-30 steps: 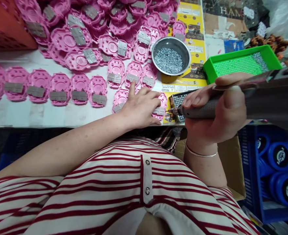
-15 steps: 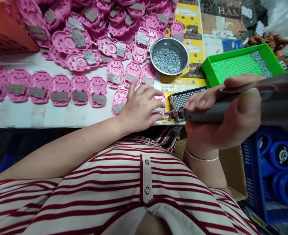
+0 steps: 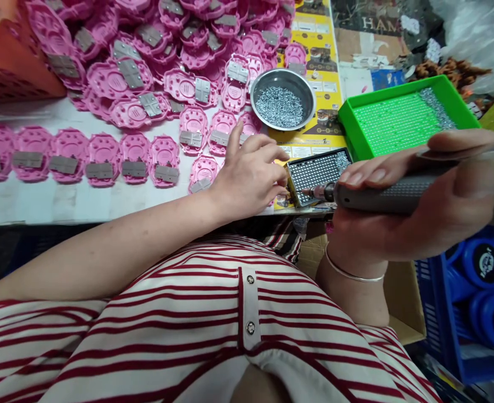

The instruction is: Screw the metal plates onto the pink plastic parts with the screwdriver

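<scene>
My right hand (image 3: 415, 207) is wrapped round a grey electric screwdriver (image 3: 385, 193), its bit pointing left over the near part of a small black screw tray (image 3: 318, 173). The tray has rows of holes, with loose screws at its far right corner. My left hand (image 3: 251, 179) rests with fingers apart at the tray's left edge, over the pink plastic parts. One pink part with a grey metal plate (image 3: 203, 174) shows beside its wrist, and another (image 3: 222, 131) lies beyond its fingers. Whatever lies under the palm is hidden.
A metal bowl of screws (image 3: 283, 99) and a green tray (image 3: 392, 126) stand behind the black tray. Pink parts form a row (image 3: 102, 159) at left and a heap (image 3: 146, 67) behind, beside an orange basket (image 3: 24, 61). A blue crate (image 3: 436, 313) stands low at right.
The screwdriver has moved right, its bit going from the pink part by my left fingers to over the black tray. My left hand has shifted slightly right, and its fingers have curled a little.
</scene>
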The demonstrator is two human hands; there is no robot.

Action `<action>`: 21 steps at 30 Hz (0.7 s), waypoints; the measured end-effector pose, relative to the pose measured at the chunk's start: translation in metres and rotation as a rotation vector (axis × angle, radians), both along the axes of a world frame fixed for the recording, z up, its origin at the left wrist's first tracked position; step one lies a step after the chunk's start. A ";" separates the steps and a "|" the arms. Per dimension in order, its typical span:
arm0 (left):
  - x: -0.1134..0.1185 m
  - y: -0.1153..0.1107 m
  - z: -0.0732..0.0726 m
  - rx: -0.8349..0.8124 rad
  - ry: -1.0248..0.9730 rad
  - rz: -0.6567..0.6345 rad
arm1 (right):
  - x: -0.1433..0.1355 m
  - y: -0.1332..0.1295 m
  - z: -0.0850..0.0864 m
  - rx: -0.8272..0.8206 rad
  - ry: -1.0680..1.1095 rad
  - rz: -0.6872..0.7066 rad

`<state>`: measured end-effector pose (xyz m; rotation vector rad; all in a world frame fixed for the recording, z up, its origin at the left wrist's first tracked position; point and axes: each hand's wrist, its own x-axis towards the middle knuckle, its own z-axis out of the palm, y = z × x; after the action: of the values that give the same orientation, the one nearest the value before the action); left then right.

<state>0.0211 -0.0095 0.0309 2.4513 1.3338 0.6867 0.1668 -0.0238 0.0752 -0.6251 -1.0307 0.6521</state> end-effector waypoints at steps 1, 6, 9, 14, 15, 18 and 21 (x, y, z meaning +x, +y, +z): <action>0.006 0.004 0.003 0.008 0.007 -0.019 | 0.002 -0.002 0.003 -0.017 -0.006 -0.052; 0.035 0.020 0.001 -0.006 0.014 -0.071 | 0.016 -0.012 0.009 -0.041 -0.110 -0.184; 0.047 0.024 -0.003 -0.034 0.021 -0.079 | 0.027 -0.013 0.006 -0.016 -0.110 -0.193; 0.056 0.024 -0.001 -0.090 0.105 -0.189 | 0.046 -0.013 0.006 -0.011 -0.131 -0.261; 0.057 0.022 0.000 -0.096 0.127 -0.213 | 0.049 -0.013 0.006 -0.014 -0.132 -0.266; 0.059 0.018 -0.002 -0.113 0.181 -0.255 | 0.052 -0.014 0.007 -0.025 -0.125 -0.254; 0.054 0.014 -0.003 -0.120 0.180 -0.247 | 0.047 -0.015 0.005 -0.043 -0.103 -0.234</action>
<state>0.0750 0.0048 0.0276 2.5679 1.0676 0.3238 0.2140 -0.0391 0.0800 -0.8099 -1.0223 0.4413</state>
